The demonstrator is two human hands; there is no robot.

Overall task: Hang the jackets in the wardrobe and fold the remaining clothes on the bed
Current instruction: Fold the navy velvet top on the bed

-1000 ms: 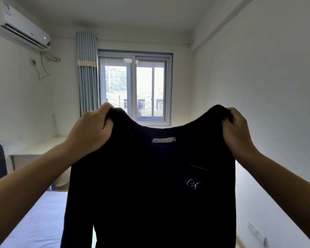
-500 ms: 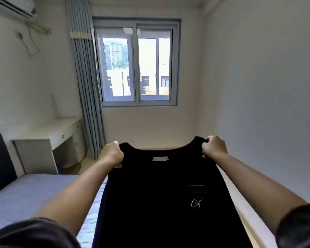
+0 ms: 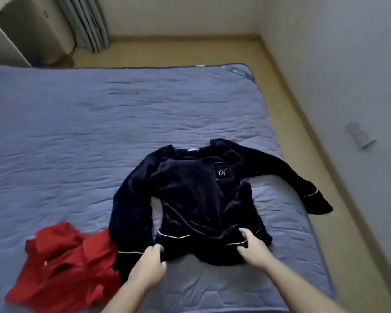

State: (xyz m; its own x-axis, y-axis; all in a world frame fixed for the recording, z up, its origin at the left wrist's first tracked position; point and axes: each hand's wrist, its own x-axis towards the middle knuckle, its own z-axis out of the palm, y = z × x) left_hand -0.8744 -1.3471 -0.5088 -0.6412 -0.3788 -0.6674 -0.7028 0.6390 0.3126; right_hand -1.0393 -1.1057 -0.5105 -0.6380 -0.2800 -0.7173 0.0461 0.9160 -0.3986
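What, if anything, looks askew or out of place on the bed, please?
The navy top lies rumpled on the bed, its body bunched while the left hand and right hand hold its hem, one sleeve flung toward the bed's edge. A red garment sits crumpled beside it, not yet folded.

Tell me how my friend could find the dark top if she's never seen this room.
Start at the big blue bed. Two pieces of clothing lie near its close edge, and the dark top is the right-hand one, with sleeves spread. Unlike the crumpled red garment beside it, it is navy-black with thin white piping and a small white chest logo.
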